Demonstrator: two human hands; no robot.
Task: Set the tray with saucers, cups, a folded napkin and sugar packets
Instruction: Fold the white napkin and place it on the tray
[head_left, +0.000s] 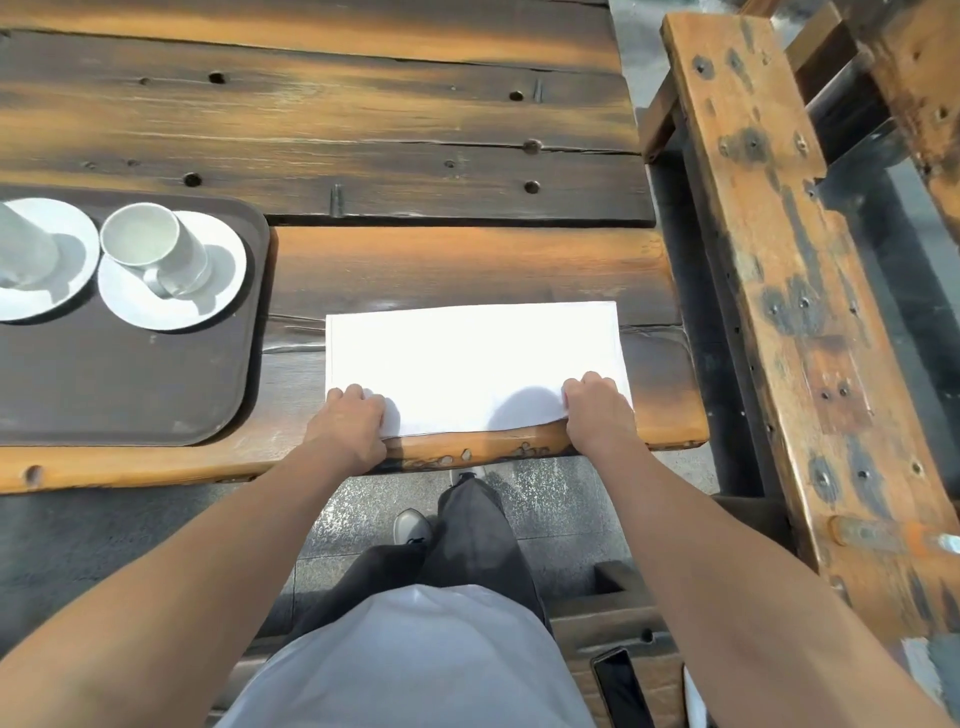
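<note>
At the near edge of the wooden table (467, 260), a white napkin (472, 358) lies flat as a wide rectangle. The left hand (348, 421) pinches its near left corner, fingers curled onto the sheet. The right hand (597, 415) pinches the near right corner likewise. The napkin spans between both grips and extends away from the knuckles. Left of the left hand, apart from the napkin, sits a dark tray (130, 384). On its far part, the nearer saucer (218, 296) bears an upright cup (156, 249); the far-left saucer (67, 234) and far-left cup (21, 244) are cut by the frame. Right of the right hand stands a weathered bench (810, 312).
</note>
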